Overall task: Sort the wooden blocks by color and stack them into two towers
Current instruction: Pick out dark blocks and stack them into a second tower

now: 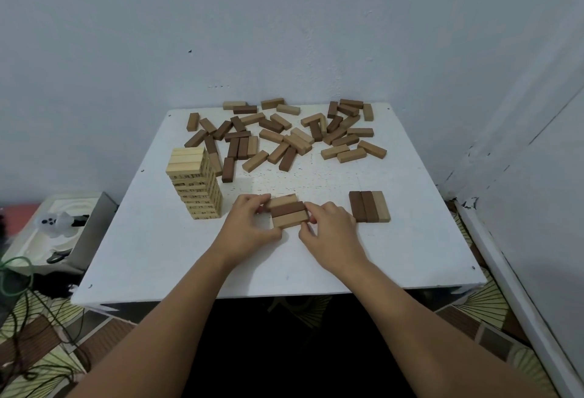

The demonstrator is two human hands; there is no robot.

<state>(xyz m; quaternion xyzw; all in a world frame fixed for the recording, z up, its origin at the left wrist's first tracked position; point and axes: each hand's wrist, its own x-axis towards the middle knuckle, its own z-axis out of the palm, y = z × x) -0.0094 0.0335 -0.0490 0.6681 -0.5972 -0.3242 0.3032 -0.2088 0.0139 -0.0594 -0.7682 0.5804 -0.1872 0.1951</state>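
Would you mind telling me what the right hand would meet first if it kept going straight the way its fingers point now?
The right hand points up and left, already touching the three-block row held between both hands. Pushing on, it would likely press that row into the left hand; depth is hard to judge.

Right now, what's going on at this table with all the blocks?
A person's left hand and right hand grip a row of three blocks from either end. A pale tower stands to the left, a flat three-block row lies to the right, and a mixed loose pile waits behind.
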